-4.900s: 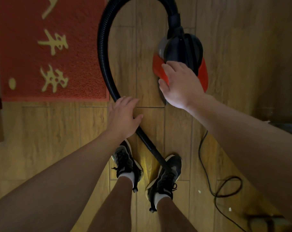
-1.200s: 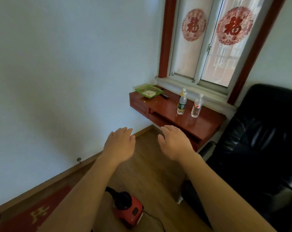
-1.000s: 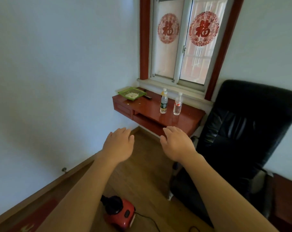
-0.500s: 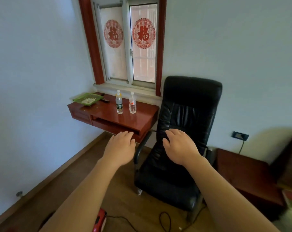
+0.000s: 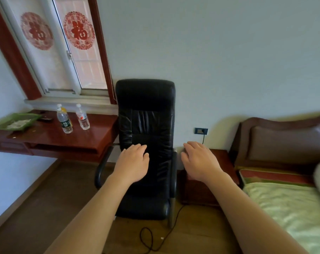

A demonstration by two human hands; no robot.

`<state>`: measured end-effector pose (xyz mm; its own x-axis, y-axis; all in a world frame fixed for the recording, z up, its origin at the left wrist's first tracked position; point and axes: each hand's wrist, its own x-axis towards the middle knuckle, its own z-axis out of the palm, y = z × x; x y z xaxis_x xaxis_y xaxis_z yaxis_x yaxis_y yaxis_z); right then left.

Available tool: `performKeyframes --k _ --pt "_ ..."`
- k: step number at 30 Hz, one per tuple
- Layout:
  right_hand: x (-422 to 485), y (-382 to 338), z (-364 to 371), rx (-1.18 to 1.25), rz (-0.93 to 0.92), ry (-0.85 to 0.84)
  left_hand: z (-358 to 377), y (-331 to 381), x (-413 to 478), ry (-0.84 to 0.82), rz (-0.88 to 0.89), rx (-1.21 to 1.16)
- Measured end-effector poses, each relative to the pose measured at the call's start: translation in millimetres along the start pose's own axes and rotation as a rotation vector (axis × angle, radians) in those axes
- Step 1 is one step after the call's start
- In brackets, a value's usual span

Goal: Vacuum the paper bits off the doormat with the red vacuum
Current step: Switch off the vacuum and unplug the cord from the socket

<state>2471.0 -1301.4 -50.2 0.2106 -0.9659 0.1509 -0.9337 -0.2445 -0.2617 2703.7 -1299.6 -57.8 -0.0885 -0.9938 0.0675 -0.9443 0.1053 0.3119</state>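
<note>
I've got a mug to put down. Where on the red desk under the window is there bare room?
The desk is mostly bare along its front edge and at its right end, between the bottles and the black chair. Its left end is crowded: the green tray of white bits, a dark remote beside it, then the bottles.

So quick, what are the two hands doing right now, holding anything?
Left hand: open, fingers relaxed, holding nothing, raised in front of the black chair.
Right hand: open, fingers relaxed, holding nothing.
</note>
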Motion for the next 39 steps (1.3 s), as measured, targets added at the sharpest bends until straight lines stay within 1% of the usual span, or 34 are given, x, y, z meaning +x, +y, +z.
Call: performKeyframes --k 9,18,24,28,33,39 --pt "22.5 67.2 2.9 -0.023 0.21 0.06 28.2 41.3 74.0 -0.058 0.167 0.013" --pt "66.6 103.7 6.0 -0.052 0.349 0.099 51.3 66.9 165.9 -0.065 0.326 0.038" --pt "84.7 153.6 6.3 -0.072 0.421 0.11 76.8 100.1 217.4 -0.067 0.369 0.022" --pt "107.1 200.1 6.8 -0.074 0.433 0.097 103.5 126.8 255.6 -0.081 0.407 0.032" --pt "144.9 270.0 7.9 -0.072 0.393 0.078 136.1 169.7 305.1 -0.084 0.371 0.072" --pt "194.6 361.9 -3.8 -0.101 0.309 0.042 169.3 224.1 363.0 -0.092 0.318 0.054"
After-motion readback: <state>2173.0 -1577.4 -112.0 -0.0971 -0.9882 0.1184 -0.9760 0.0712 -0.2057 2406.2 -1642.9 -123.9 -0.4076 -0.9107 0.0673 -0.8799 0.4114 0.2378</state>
